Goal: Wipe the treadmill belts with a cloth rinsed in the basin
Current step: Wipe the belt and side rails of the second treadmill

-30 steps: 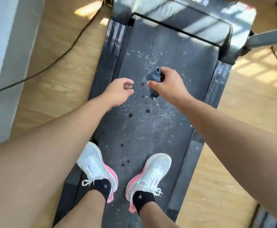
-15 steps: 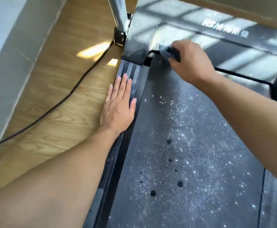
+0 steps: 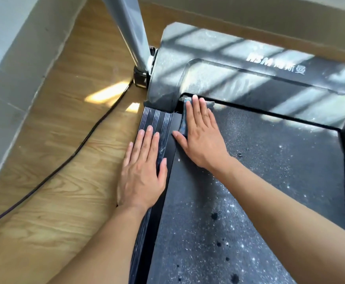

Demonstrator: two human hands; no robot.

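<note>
The dusty black treadmill belt (image 3: 259,181) fills the right half of the head view, speckled with white dust and dark wet spots. My right hand (image 3: 203,136) lies flat on a dark grey cloth (image 3: 183,119) at the belt's front left corner, just under the motor cover; only the cloth's edges show around my fingers. My left hand (image 3: 142,171) rests flat, fingers apart, on the ribbed left side rail (image 3: 157,119), holding nothing.
The dusty motor cover (image 3: 239,64) with white lettering spans the front. A grey upright post (image 3: 126,27) rises at the front left. A black cable (image 3: 69,158) runs across the wooden floor (image 3: 65,181) beside a grey wall (image 3: 7,58).
My right hand went from gripping the bunched cloth to pressing it flat with spread fingers at the belt's front left corner. The view has closed in. My left hand stays on the rail.
</note>
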